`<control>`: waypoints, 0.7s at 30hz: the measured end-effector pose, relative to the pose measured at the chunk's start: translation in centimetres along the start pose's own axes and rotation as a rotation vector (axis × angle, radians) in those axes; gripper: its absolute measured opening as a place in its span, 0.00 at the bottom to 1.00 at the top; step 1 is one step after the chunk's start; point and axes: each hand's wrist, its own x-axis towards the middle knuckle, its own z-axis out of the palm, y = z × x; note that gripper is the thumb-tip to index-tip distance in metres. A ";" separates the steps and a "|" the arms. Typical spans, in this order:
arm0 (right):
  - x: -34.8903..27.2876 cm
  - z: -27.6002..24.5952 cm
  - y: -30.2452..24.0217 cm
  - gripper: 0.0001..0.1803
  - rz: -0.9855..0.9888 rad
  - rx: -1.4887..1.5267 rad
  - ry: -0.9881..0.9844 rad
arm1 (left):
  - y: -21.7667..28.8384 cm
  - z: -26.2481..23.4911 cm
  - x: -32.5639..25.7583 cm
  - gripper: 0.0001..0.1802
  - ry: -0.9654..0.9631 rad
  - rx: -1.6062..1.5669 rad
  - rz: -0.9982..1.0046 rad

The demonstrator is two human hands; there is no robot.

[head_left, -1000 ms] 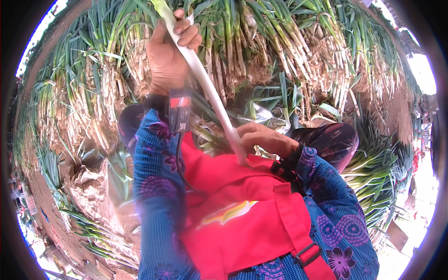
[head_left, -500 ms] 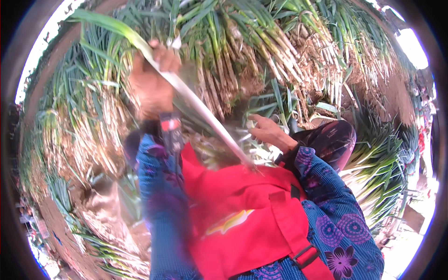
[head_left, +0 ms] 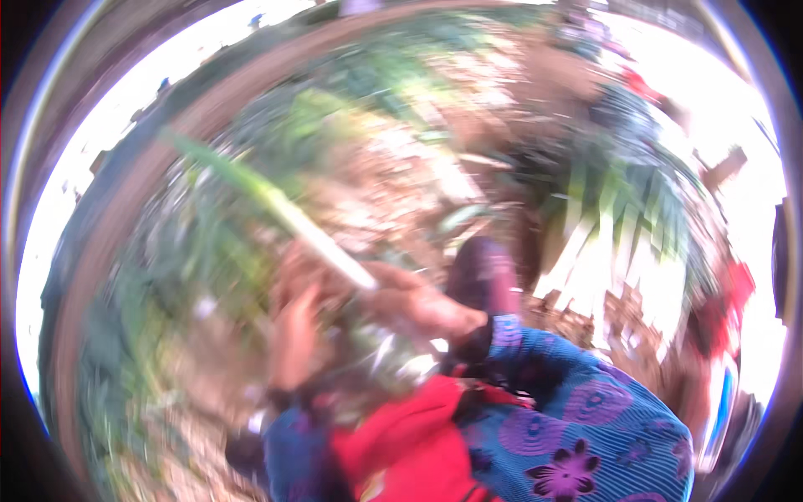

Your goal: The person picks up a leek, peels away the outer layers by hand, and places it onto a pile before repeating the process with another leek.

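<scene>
A leek [head_left: 284, 209] slants across the middle, its green leaves up to the left and its white end down to the right. My right hand [head_left: 422, 305] is closed round the white end. Just below the stalk is my left hand [head_left: 294, 293], smeared by motion; whether its fingers grip the leek cannot be made out. A red apron [head_left: 410, 443] covers my lap, beneath both hands.
Bunches of green-and-white leeks [head_left: 615, 226] stand to the right, their roots toward me. More leeks [head_left: 192, 226] spread along the left, blurred. My bent knee [head_left: 485, 276] rises beside my right hand. A person in red [head_left: 728, 305] shows at the right edge.
The view has swung to the right and blurred. My right hand has come over to the leek's white end, and both hands are now close together. The leek has left the apron.
</scene>
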 end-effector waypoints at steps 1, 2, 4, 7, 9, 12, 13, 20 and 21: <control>-0.4 -2.2 0.3 0.28 -0.110 -0.118 0.058 | 0.7 1.1 -0.3 0.29 -0.040 0.320 0.069; -1.3 -3.3 -0.6 0.29 -0.146 -0.096 0.058 | 2.9 3.5 -1.0 0.30 -0.015 0.231 -0.050; -4.5 -4.8 -3.3 0.29 -0.222 -0.089 0.161 | 0.9 0.3 0.1 0.34 -0.032 0.073 -0.132; -10.5 -12.0 -6.5 0.32 -0.513 -0.427 0.455 | -3.1 -1.0 1.7 0.32 -0.037 0.144 -0.199; -15.5 -16.1 -8.8 0.32 -0.593 -0.459 0.714 | -6.3 -4.4 2.6 0.29 -0.006 0.183 -0.234; -23.3 -21.8 -12.8 0.31 -0.648 -0.713 1.077 | -8.8 -16.2 2.9 0.31 -0.300 0.791 -0.097; -27.0 -27.9 -13.0 0.28 -0.756 -1.054 1.375 | -8.8 -13.3 3.0 0.32 -0.122 0.567 -0.297; -42.5 -38.4 -20.9 0.41 0.164 -1.328 2.139 | -7.4 -20.8 -1.6 0.30 -0.113 1.189 -0.498; -42.6 -40.3 -20.1 0.37 0.133 -1.410 2.127 | -8.7 -21.2 -1.4 0.29 0.102 0.720 -0.572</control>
